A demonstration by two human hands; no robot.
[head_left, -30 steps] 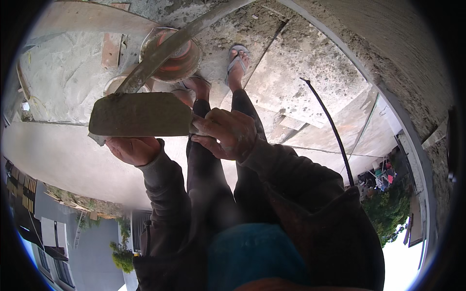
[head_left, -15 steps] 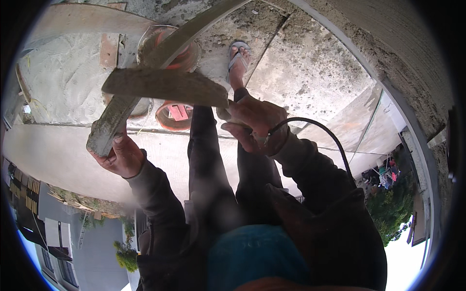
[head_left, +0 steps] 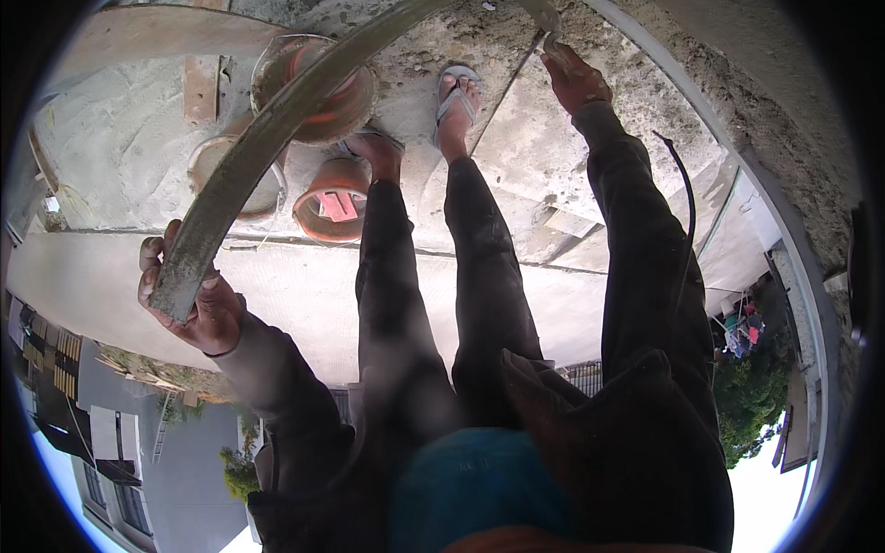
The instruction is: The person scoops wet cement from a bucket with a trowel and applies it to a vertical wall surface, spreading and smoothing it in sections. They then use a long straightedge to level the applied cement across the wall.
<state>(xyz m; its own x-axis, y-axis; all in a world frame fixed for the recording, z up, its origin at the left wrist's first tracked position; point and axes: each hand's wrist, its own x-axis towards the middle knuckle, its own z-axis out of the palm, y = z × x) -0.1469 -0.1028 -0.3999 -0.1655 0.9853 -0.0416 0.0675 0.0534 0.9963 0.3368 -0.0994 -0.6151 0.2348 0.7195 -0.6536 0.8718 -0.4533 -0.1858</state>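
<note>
gray floor (head_left: pixel 530 129) spreads out under you, rough and spotted with dirt toward one o'clock, and a rough wall (head_left: pixel 784 120) bends up at two o'clock. your left hand (head_left: pixel 198 309) is at nine o'clock, with its fingers curled around the low end of a long gray board (head_left: pixel 253 166). that grip is narrow and full of board. the board leans up from nine o'clock to twelve o'clock, where its far end goes out of sight. your right hand (head_left: pixel 578 78) is reached out at one o'clock, with its fingers closed on a tool (head_left: pixel 550 39) that has a bent neck. only a bit of the tool shows, so you cannot tell its whole shape.

at eleven o'clock the board passes in front of a big bucket (head_left: pixel 355 106). you cannot tell if they touch. at ten o'clock sit a pale bucket (head_left: pixel 208 161), partly behind the board, and a small orange bucket (head_left: pixel 304 217) with a red thing (head_left: pixel 338 206) inside. the small bucket is just beside your left leg (head_left: pixel 383 267). your right foot (head_left: pixel 454 97), in a gray sandal, is at twelve o'clock. a black cord (head_left: pixel 687 184) bends near your right sleeve (head_left: pixel 627 194) at two o'clock. green leaves (head_left: pixel 756 396) show at four o'clock.
</note>
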